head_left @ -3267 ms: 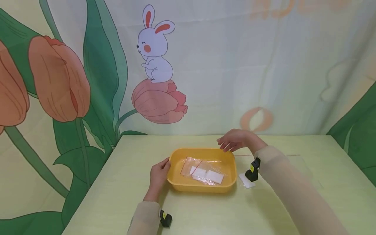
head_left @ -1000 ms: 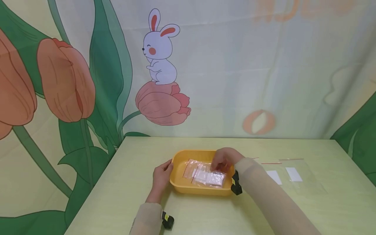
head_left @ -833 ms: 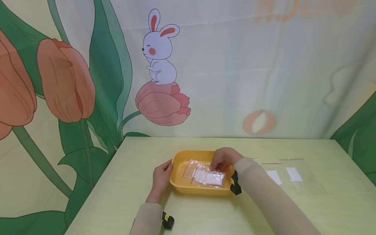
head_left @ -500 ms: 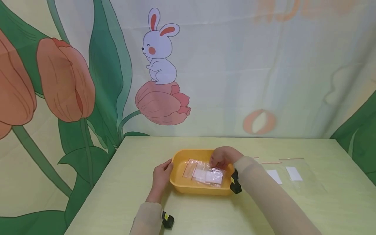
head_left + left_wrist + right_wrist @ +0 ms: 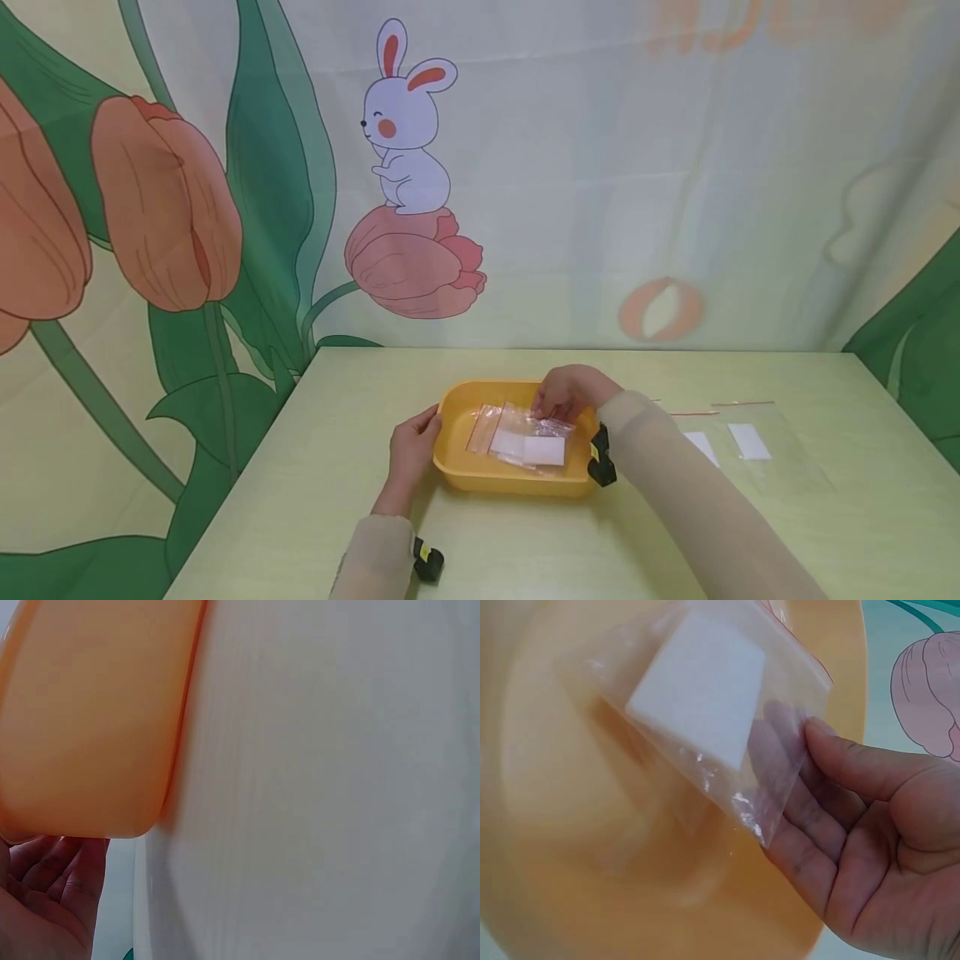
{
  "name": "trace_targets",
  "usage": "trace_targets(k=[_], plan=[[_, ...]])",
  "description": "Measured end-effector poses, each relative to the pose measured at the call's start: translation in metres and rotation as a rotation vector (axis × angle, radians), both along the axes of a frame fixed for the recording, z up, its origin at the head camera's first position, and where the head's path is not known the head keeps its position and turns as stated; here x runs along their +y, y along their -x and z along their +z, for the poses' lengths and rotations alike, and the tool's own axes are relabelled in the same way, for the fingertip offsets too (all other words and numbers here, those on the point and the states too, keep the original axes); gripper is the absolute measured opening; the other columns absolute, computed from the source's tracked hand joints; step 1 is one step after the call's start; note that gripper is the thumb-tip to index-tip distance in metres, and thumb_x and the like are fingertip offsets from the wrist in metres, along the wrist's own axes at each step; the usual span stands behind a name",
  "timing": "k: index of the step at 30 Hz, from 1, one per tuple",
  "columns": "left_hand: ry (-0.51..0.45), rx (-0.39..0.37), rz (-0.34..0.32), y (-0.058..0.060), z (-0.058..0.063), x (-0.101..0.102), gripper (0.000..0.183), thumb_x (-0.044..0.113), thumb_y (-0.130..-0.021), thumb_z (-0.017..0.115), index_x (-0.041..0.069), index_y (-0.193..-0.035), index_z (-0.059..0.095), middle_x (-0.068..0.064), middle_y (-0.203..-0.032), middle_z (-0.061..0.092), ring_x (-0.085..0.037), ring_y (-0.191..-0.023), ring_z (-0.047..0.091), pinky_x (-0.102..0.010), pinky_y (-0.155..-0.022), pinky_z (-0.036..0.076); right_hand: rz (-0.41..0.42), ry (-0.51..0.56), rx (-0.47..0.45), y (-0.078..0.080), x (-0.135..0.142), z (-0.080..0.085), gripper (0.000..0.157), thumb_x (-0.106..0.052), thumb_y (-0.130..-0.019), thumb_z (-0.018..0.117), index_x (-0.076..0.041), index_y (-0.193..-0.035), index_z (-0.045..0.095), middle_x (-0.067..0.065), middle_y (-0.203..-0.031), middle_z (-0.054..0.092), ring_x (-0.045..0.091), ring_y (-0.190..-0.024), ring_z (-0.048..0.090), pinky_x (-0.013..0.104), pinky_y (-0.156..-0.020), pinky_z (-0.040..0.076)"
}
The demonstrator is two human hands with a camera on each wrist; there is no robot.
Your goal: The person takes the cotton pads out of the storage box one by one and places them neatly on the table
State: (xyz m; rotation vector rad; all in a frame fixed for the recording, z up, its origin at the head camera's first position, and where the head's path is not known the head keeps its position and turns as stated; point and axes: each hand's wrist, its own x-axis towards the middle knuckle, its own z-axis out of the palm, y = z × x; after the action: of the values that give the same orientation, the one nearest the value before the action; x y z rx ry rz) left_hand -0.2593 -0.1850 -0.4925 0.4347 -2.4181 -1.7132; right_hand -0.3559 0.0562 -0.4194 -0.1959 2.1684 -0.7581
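A yellow plastic tray [image 5: 517, 483] stands on the table. My left hand [image 5: 410, 450] holds its left end; in the left wrist view, the fingers [image 5: 79, 881] lie against the outer wall, tips hidden behind it. Over the tray's right half, my right hand [image 5: 566, 392] pinches the corner of a clear zip bag [image 5: 795, 675] between thumb and fingers. Inside that bag is a white rectangular piece [image 5: 701, 682]. The bag slants up from the tray floor toward the hand. Another red-edged zip bag [image 5: 482, 429] lies partly beneath it.
Right of the tray, clear zip bags with red strips lie flat on the table, including one bag [image 5: 780, 442] with a white piece [image 5: 748, 442] in it. The right forearm partly covers them. A printed curtain [image 5: 555, 208] hangs behind the table's far edge.
My right hand went from above the tray's back right rim into the tray, took hold of a zip bag's corner and has just raised it slightly. The left hand stays on the tray.
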Motion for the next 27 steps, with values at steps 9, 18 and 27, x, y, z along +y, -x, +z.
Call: trace_targets(k=[9, 18, 27], plan=[[-0.009, -0.007, -0.001, 0.0, 0.0, 0.001, 0.037, 0.017, -0.106, 0.053, 0.0, -0.138, 0.062, -0.02, -0.143, 0.062, -0.036, -0.137, 0.057, -0.047, -0.113, 0.052, -0.007, 0.004, 0.022, -0.001, 0.0, 0.01, 0.014, -0.008, -0.101, 0.061, -0.004, -0.112, 0.069, 0.0, -0.086, 0.058, 0.012, -0.077, 0.053, 0.018, -0.069, 0.052], [0.007, 0.004, -0.004, 0.0, 0.0, 0.0, 0.037, 0.016, -0.106, 0.053, -0.001, -0.137, 0.062, -0.021, -0.142, 0.062, -0.037, -0.137, 0.057, -0.047, -0.112, 0.052, -0.002, 0.064, 0.051, 0.0, 0.002, 0.014, 0.014, -0.008, -0.101, 0.061, -0.003, -0.11, 0.07, -0.002, -0.083, 0.059, 0.011, -0.073, 0.052, 0.017, -0.066, 0.051], [0.004, 0.006, 0.0, -0.001, 0.001, 0.001, 0.037, 0.016, -0.106, 0.054, -0.001, -0.137, 0.062, -0.021, -0.142, 0.063, -0.037, -0.137, 0.058, -0.047, -0.112, 0.052, 0.014, 0.127, 0.077, -0.003, 0.006, 0.027, 0.015, -0.012, -0.101, 0.062, -0.006, -0.111, 0.071, -0.001, -0.086, 0.062, 0.01, -0.071, 0.052, 0.017, -0.065, 0.05]])
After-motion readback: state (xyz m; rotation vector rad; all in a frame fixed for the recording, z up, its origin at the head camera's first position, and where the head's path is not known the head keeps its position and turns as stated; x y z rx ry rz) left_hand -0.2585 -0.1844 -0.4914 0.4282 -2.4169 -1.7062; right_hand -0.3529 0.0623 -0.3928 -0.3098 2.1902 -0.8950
